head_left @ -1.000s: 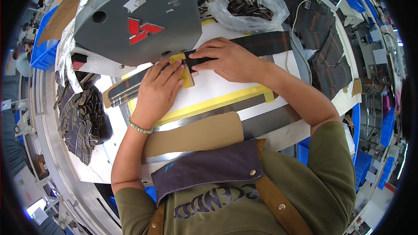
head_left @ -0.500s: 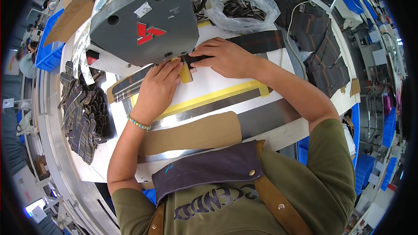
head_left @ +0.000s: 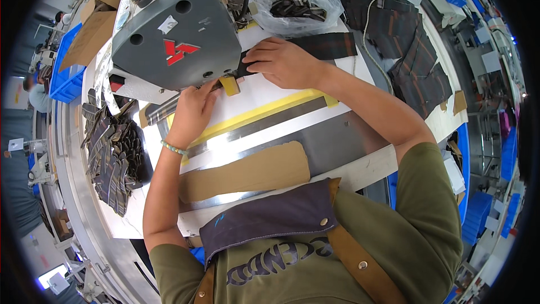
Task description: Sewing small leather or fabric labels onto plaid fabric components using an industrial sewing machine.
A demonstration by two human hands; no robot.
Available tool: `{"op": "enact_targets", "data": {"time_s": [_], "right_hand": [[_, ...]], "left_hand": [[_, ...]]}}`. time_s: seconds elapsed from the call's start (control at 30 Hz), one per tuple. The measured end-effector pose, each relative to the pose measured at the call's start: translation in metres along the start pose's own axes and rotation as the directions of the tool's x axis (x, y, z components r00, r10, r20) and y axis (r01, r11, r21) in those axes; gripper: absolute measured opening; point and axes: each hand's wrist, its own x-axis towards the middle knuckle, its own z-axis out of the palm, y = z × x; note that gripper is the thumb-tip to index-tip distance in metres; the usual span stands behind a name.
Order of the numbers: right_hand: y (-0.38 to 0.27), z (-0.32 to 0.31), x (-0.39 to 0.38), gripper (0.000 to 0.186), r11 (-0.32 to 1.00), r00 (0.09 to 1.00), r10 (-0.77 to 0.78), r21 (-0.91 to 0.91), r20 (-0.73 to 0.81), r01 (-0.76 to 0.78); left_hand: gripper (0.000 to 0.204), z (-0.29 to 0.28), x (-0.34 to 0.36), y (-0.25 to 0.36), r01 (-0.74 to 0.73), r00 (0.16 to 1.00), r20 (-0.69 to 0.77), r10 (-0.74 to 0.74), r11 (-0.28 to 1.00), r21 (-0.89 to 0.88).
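Note:
My right hand (head_left: 289, 66) pinches a dark fabric strip (head_left: 332, 45) with an orange stripe, which runs out to the right across the white work surface. Just in front of the grey sewing machine head (head_left: 174, 34), my left hand (head_left: 194, 111) has its fingers close together on the strip's left stretch; their tips are partly hidden. A small yellow tab (head_left: 229, 85) lies between the two hands, by the stitching area. Striped fabric (head_left: 161, 111) comes out to the left of my left hand. The needle is hidden under the head.
A plastic bag (head_left: 332, 14) of small dark pieces stands behind the strip. Dark plaid cloth (head_left: 419, 73) is piled at right, and a heap of striped pieces (head_left: 115, 157) at left. Brown cardboard (head_left: 247, 171) lies nearest me, beyond which runs yellow tape (head_left: 253, 114).
The whole view has shifted slightly. My left hand has drawn back a little to the left, away from the yellow tab. My right hand keeps its place on the strip.

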Motion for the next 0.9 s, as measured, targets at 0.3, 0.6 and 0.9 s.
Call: {"op": "enact_targets", "data": {"time_s": [0.3, 0.6, 0.9], "right_hand": [[-0.001, 0.002, 0.007, 0.027, 1.000, 0.999, -0.010, 0.001, 0.032, 0.010], [-0.005, 0.003, -0.004, 0.028, 0.992, 0.997, -0.075, -0.102, 0.024, 0.077], [-0.045, -0.002, -0.012, 0.047, 0.994, 0.988, -0.110, 0.006, 0.107, 0.110]], "left_hand": [[0.037, 0.029, -0.011, -0.070, 0.491, 0.838, -0.084, -0.540, 0.811, -0.318], [0.025, 0.035, 0.011, -0.008, 0.299, 0.871, -0.194, -0.451, 0.801, -0.519], [0.016, 0.032, -0.010, 0.007, 0.385, 0.902, -0.027, -0.432, 0.829, -0.405]]}}
